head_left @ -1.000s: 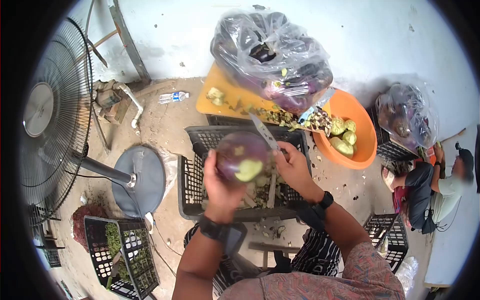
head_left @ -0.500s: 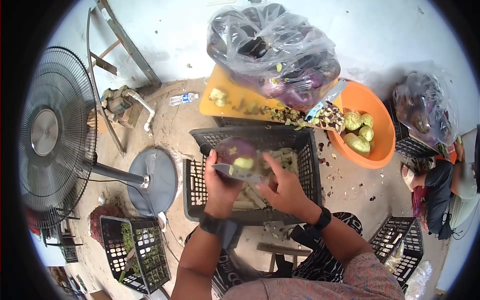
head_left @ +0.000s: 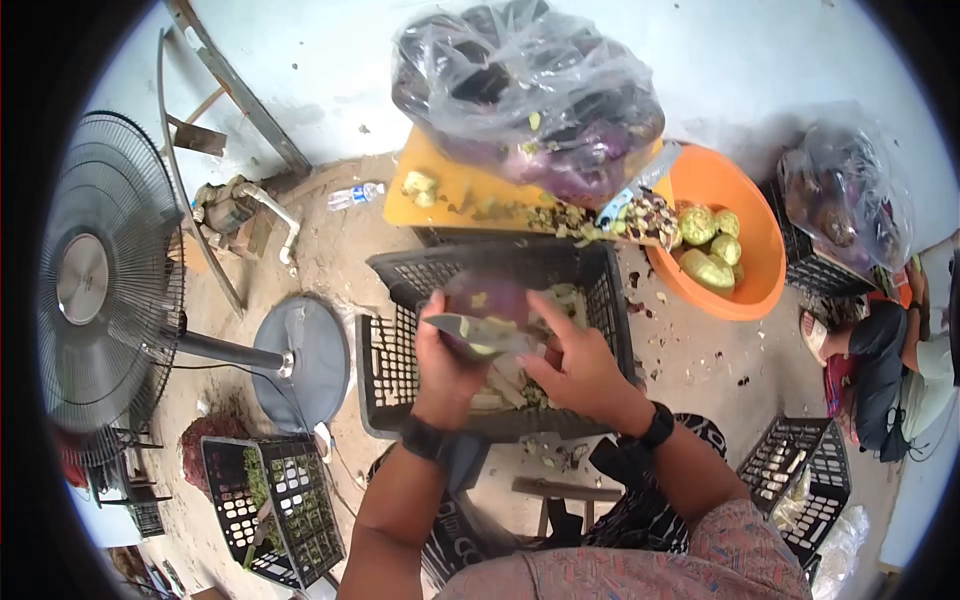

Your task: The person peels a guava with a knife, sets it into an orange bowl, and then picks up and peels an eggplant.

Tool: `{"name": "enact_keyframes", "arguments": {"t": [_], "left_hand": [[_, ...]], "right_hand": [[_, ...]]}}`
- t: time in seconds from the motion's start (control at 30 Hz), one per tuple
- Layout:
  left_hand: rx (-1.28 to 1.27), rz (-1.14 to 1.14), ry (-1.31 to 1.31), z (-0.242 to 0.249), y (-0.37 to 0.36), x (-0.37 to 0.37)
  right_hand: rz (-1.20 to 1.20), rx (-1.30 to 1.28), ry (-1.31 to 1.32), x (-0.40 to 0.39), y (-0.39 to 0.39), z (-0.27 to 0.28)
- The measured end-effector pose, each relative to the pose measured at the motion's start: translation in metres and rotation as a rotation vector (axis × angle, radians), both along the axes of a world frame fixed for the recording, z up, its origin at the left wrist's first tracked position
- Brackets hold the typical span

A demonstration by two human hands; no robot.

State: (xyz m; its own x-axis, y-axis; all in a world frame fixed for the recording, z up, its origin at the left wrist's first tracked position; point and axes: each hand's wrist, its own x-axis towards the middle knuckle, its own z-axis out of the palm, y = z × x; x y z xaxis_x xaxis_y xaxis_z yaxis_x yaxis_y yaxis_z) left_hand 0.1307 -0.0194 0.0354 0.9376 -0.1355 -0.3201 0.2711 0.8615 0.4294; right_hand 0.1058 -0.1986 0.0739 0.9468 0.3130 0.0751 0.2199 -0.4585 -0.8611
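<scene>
Over a black plastic crate [head_left: 500, 428], my left hand [head_left: 447, 378] is wrapped round a round purple eggplant [head_left: 492, 296], blurred by motion. A pale green peeled patch shows on its near side. My right hand [head_left: 590, 372] grips a knife [head_left: 465, 328], its wide blade lying across the eggplant and its tip pointing left towards my left thumb. The right index finger reaches along the eggplant's right side. My fingers hide the knife's handle. Pale strips and trimmings [head_left: 537, 392] lie inside the crate below.
Beyond the crate, a yellow board [head_left: 420, 212] carries a bag of eggplants [head_left: 530, 100], scraps and another knife [head_left: 640, 185]. An orange basin [head_left: 765, 270] holds peeled eggplants [head_left: 708, 268]. A fan [head_left: 90, 275] stands left, near a crate of greens [head_left: 270, 510]. Another person [head_left: 885, 370] sits at right.
The knife blade has tilted and shifted slightly over the eggplant, and less of the pale patch shows. Both hands keep their hold. The whole view has shifted a little.
</scene>
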Motion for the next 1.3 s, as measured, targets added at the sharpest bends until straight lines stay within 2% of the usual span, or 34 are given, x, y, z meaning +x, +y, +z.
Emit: {"name": "enact_keyframes", "arguments": {"t": [0.5, 0.77, 1.07, 1.13, 1.3], "left_hand": [[0.064, 0.047, 0.104, 0.009, -0.002, 0.000], [0.003, -0.021, 0.014, 0.000, -0.002, 0.005], [0.069, 0.053, -0.009, -0.001, -0.003, 0.000], [0.077, 0.072, 0.005, -0.004, -0.002, -0.002], [0.109, 0.088, 0.082, 0.012, -0.003, -0.008]], "right_hand": [[0.058, -0.014, 0.000, 0.003, -0.006, 0.000], [0.085, -0.033, 0.034, -0.001, -0.004, 0.005], [0.014, 0.016, 0.061, 0.003, -0.007, -0.001], [-0.003, 0.034, -0.007, 0.005, -0.006, -0.005], [-0.182, 0.044, -0.032, 0.018, -0.010, -0.011]]}}
